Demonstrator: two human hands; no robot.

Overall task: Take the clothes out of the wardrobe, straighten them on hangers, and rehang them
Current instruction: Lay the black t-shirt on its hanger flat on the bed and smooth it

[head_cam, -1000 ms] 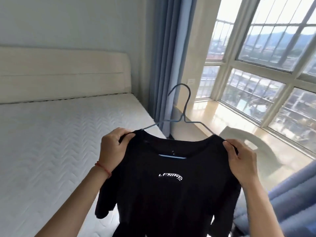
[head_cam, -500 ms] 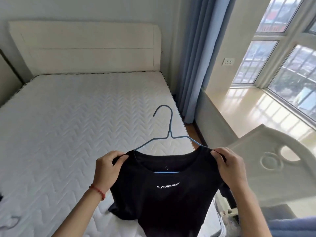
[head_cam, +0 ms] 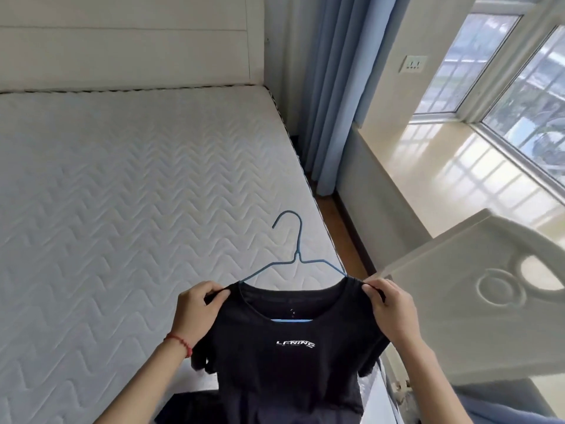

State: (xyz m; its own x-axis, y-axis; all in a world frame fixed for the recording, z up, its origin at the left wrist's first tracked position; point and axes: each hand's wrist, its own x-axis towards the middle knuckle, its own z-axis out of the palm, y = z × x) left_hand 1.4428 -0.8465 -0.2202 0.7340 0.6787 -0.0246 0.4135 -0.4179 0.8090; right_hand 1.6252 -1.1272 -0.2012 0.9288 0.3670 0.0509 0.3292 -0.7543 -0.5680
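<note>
Step in hand, as I judge it: squaring the T-shirt (head_cam: 284,356) on its hanger (head_cam: 296,258) before rehanging. My left hand (head_cam: 195,310) pinches the left shoulder seam between thumb and fingers; a red string bracelet (head_cam: 180,342) sits at that wrist. To do this well I should pull both shoulders outward evenly, so each seam sits on the hanger's sloping arm and the neckline centres under the hook. The shirt hangs in front of me, its hem low over the near edge of the mattress (head_cam: 122,185). Fabric: black, soft knit, limp, small white logo on the chest, sleeves drooping. Hanger: thin blue wire, slippery-looking, hook upright, crossbar visible through the neck opening; knit may slide on it, so keep it level. My right hand (head_cam: 391,310) pinches the right shoulder likewise. Mattress: white, quilted in chevrons. Further right, a pale moulded plastic panel (head_cam: 477,316).
</note>
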